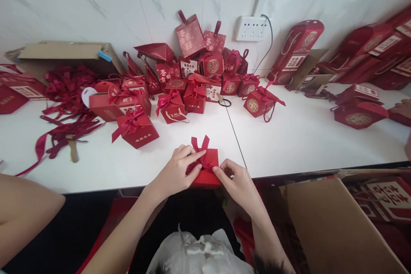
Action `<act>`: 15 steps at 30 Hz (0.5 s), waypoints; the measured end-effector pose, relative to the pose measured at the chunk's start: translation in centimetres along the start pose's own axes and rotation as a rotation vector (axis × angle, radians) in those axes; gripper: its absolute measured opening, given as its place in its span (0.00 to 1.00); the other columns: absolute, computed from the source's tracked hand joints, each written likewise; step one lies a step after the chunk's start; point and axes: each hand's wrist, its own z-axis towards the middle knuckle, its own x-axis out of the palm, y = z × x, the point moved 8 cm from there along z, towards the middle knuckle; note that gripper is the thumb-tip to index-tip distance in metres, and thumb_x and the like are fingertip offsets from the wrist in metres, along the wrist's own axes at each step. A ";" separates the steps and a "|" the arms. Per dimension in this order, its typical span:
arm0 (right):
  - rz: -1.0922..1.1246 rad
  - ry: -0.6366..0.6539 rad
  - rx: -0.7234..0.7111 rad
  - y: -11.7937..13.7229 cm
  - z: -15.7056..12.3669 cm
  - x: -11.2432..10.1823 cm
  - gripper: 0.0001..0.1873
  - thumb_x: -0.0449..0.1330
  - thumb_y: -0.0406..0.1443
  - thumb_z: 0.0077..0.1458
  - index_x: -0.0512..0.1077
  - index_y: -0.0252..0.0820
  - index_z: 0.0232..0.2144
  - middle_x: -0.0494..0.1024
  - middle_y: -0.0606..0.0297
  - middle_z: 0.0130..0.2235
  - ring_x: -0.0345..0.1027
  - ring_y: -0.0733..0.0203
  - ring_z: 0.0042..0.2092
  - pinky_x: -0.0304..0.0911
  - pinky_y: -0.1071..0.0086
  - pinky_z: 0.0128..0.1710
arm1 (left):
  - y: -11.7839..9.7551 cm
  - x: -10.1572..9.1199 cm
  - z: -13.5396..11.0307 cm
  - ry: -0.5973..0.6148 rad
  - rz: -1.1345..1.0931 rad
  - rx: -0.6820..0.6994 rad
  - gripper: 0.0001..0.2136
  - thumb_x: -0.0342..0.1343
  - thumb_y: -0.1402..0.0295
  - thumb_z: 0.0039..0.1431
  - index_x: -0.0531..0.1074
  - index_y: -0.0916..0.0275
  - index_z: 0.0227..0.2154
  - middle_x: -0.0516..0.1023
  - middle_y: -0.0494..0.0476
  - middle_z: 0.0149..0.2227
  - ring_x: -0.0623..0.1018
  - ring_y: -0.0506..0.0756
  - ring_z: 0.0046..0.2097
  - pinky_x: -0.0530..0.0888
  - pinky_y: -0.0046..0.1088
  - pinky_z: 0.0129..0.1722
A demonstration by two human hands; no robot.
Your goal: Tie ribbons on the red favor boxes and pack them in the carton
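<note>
Fingers point(194, 157) of the left hand point(180, 169) lie over the ribbon bow point(204, 144), thumb and index narrowly apart; right hand point(240, 183) touches its 3 o'clock side. Grip of either: cannot tell. Red box point(212, 156) under the bow, at 6 o'clock on the table point(96, 171). Beyond, from it: bowed box point(141, 136), 10 o'clock; wall socket point(252, 28), 1 o'clock.

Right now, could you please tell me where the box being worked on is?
In the head view, the red box is below centre at the near edge of the table, between the left hand and right hand.
</note>
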 end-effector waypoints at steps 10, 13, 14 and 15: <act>0.360 0.251 0.040 -1.2 2.9 0.3 0.20 0.62 0.48 0.50 0.61 0.41 0.22 0.66 0.70 0.24 0.61 0.66 0.28 0.58 0.71 0.31 | 0.1 -0.4 -0.2 -0.005 -0.017 -0.054 0.19 0.51 0.70 0.58 0.68 0.61 0.53 0.66 0.57 0.38 0.66 0.57 0.44 0.71 0.39 0.47; 0.474 0.287 0.087 -1.8 3.1 1.0 0.20 0.62 0.48 0.50 0.61 0.41 0.22 0.67 0.70 0.23 0.61 0.67 0.26 0.57 0.72 0.29 | 0.4 0.0 -0.4 -0.028 -0.075 -0.073 0.21 0.51 0.71 0.58 0.66 0.60 0.55 0.65 0.57 0.38 0.66 0.57 0.44 0.70 0.39 0.48; 0.521 0.293 0.099 -2.0 3.0 1.3 0.20 0.62 0.48 0.51 0.61 0.41 0.22 0.67 0.71 0.23 0.60 0.68 0.26 0.57 0.72 0.28 | 0.6 0.0 -0.7 -0.038 -0.097 -0.080 0.22 0.51 0.71 0.57 0.65 0.60 0.56 0.65 0.56 0.38 0.66 0.56 0.44 0.70 0.39 0.49; 0.561 0.293 0.106 -2.1 3.0 1.7 0.20 0.62 0.47 0.51 0.61 0.41 0.22 0.67 0.71 0.23 0.59 0.69 0.25 0.56 0.73 0.28 | 0.7 0.0 -0.9 -0.048 -0.118 -0.086 0.22 0.51 0.72 0.57 0.64 0.60 0.56 0.64 0.56 0.38 0.66 0.56 0.44 0.70 0.39 0.49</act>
